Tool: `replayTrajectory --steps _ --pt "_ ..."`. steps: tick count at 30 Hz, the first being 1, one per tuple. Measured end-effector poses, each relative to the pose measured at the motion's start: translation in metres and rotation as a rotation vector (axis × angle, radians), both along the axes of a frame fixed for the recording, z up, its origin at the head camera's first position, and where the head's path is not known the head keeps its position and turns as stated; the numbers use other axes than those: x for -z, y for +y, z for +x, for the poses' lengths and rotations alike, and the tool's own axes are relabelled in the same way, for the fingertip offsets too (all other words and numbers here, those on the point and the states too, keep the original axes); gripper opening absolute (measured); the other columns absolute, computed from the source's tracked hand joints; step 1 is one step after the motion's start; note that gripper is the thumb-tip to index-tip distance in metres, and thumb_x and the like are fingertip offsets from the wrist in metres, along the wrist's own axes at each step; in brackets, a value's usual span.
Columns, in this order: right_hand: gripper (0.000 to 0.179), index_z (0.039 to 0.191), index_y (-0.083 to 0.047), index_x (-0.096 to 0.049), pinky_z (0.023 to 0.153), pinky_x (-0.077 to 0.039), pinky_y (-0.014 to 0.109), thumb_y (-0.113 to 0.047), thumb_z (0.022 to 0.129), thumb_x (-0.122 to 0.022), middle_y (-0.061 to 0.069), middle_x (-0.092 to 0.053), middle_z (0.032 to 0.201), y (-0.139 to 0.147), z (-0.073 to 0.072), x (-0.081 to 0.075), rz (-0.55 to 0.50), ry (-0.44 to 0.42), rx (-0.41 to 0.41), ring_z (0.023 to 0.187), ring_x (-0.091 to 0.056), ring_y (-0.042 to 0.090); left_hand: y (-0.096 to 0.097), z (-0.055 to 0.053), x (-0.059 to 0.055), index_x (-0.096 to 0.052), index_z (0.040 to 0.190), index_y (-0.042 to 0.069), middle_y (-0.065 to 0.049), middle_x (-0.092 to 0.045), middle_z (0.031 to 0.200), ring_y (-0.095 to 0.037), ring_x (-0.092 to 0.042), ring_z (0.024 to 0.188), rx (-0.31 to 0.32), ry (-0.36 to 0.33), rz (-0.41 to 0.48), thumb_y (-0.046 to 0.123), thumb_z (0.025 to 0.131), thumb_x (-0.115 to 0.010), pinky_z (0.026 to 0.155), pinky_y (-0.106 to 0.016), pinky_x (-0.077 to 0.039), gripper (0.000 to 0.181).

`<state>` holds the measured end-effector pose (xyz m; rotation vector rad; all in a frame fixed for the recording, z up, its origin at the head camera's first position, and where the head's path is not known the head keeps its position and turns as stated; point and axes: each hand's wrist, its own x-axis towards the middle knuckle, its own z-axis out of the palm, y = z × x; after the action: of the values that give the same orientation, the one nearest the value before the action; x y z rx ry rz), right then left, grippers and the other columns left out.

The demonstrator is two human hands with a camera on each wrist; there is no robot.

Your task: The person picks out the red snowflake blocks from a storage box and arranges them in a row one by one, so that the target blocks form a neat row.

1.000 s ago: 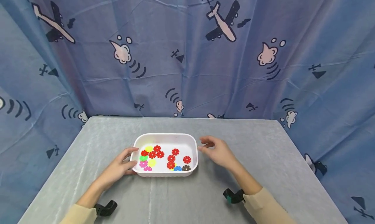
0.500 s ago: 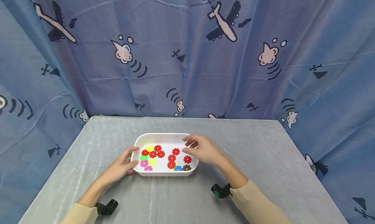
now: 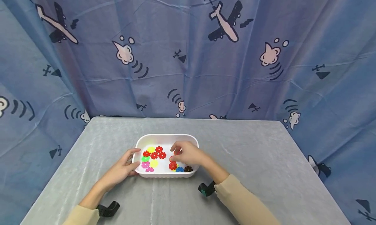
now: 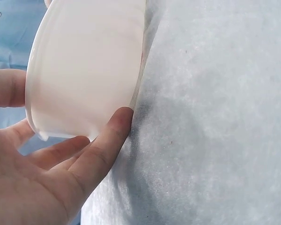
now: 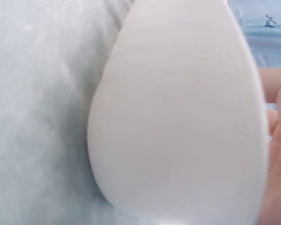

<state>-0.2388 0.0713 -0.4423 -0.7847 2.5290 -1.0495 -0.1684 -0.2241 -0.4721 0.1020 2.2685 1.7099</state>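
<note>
A white plastic tray (image 3: 164, 174) holds several notched snowflake discs. Red discs (image 3: 159, 149) make up most of them, along with yellow (image 3: 153, 163), green (image 3: 145, 159), pink (image 3: 145, 165), blue (image 3: 180, 169) and dark brown (image 3: 188, 168) ones. My left hand (image 3: 120, 169) grips the tray's left end; in the left wrist view its fingers (image 4: 103, 150) lie along the outer wall. Over the tray's right half hovers my right hand (image 3: 189, 153), thumb and forefinger apart above red discs that it partly covers. In the right wrist view the tray wall hides most of that hand.
The tray stands on a table covered with pale grey cloth (image 3: 249, 153). Behind the table hangs a blue curtain (image 3: 188, 55) printed with airplanes. A black wrist camera (image 3: 108, 209) is on the left wrist, another (image 3: 207, 188) on the right.
My right hand has moved left from beside the tray, across its right rim, to above the red discs. The left hand stays on the tray's left end.
</note>
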Motion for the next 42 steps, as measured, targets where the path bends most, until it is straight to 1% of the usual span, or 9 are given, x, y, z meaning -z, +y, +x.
replayTrajectory --steps 4,8,11,16,21,28,34,38,42 --pt "0.03 0.108 -0.006 -0.069 0.068 -0.052 0.027 -0.019 0.085 -0.083 -0.003 -0.063 0.086 -0.007 -0.003 0.005 0.065 -0.037 -0.011 0.078 -0.058 0.015 0.0 0.0 0.0 -0.033 0.154 0.01 -0.026 -0.025 0.16 -0.034 -0.057 0.124 -0.001 -0.001 -0.009 0.017 0.105 -0.058 0.089 -0.038 -0.058 0.056" --pt "0.027 0.102 -0.009 -0.069 0.067 -0.047 0.026 -0.016 0.082 -0.086 -0.002 -0.06 0.08 -0.011 -0.004 0.012 0.111 -0.038 -0.044 0.075 -0.055 0.014 0.0 -0.001 0.001 -0.033 0.154 0.011 -0.026 -0.025 0.16 -0.035 -0.056 0.125 -0.006 -0.002 -0.002 0.016 0.105 -0.057 0.089 -0.038 -0.058 0.055" --pt "0.028 0.1 -0.01 -0.068 0.067 -0.044 0.026 -0.014 0.08 -0.088 -0.001 -0.058 0.078 -0.015 -0.003 0.017 0.132 -0.038 -0.066 0.073 -0.052 0.014 -0.001 0.0 0.001 -0.034 0.154 0.011 -0.026 -0.027 0.159 -0.034 -0.057 0.124 -0.01 -0.001 -0.01 0.017 0.104 -0.058 0.088 -0.036 -0.059 0.055" --pt "0.031 0.101 -0.01 -0.068 0.07 -0.044 0.024 -0.01 0.078 -0.088 0.001 -0.058 0.08 -0.018 -0.002 0.022 0.183 -0.006 -0.101 0.074 -0.051 0.012 -0.001 0.002 0.001 -0.034 0.153 0.012 -0.025 -0.028 0.158 -0.033 -0.059 0.122 -0.012 -0.002 -0.019 0.018 0.105 -0.058 0.088 -0.036 -0.058 0.055" --pt "0.028 0.096 -0.012 -0.067 0.07 -0.043 0.023 -0.007 0.078 -0.088 0.0 -0.056 0.079 -0.021 -0.002 0.022 0.223 0.023 -0.116 0.074 -0.05 0.011 -0.001 0.003 0.0 -0.033 0.154 0.012 -0.024 -0.026 0.159 -0.034 -0.058 0.122 -0.009 0.001 -0.01 0.017 0.105 -0.057 0.088 -0.035 -0.058 0.055" --pt "0.022 0.084 -0.014 -0.067 0.065 -0.042 0.022 -0.011 0.079 -0.088 -0.005 -0.055 0.072 -0.02 -0.002 0.023 0.249 0.045 -0.124 0.069 -0.049 0.008 0.0 0.003 -0.001 -0.033 0.154 0.012 -0.025 -0.027 0.159 -0.033 -0.059 0.121 -0.007 0.001 -0.01 0.018 0.105 -0.057 0.088 -0.034 -0.058 0.055" --pt "0.023 0.084 -0.017 -0.065 0.064 -0.041 0.022 -0.015 0.081 -0.087 -0.006 -0.054 0.071 -0.021 -0.002 0.024 0.271 0.039 -0.1 0.068 -0.049 0.008 0.0 0.003 -0.001 -0.032 0.154 0.012 -0.025 -0.026 0.159 -0.033 -0.059 0.122 -0.005 -0.001 -0.006 0.018 0.105 -0.057 0.088 -0.035 -0.058 0.055" --pt "0.025 0.084 -0.017 -0.063 0.063 -0.04 0.022 -0.017 0.08 -0.088 -0.005 -0.054 0.07 -0.02 -0.002 0.024 0.265 0.038 -0.1 0.067 -0.049 0.008 0.0 0.002 0.0 -0.032 0.154 0.012 -0.025 -0.026 0.159 -0.032 -0.059 0.121 0.003 0.0 -0.014 0.018 0.105 -0.057 0.088 -0.034 -0.058 0.055" --pt "0.027 0.085 -0.017 -0.062 0.062 -0.039 0.022 -0.017 0.08 -0.089 -0.005 -0.054 0.071 -0.02 -0.001 0.023 0.254 0.035 -0.099 0.066 -0.048 0.008 -0.001 0.002 0.0 -0.031 0.155 0.012 -0.025 -0.022 0.161 -0.033 -0.058 0.123 0.008 -0.004 -0.023 0.018 0.106 -0.055 0.09 -0.036 -0.058 0.055"
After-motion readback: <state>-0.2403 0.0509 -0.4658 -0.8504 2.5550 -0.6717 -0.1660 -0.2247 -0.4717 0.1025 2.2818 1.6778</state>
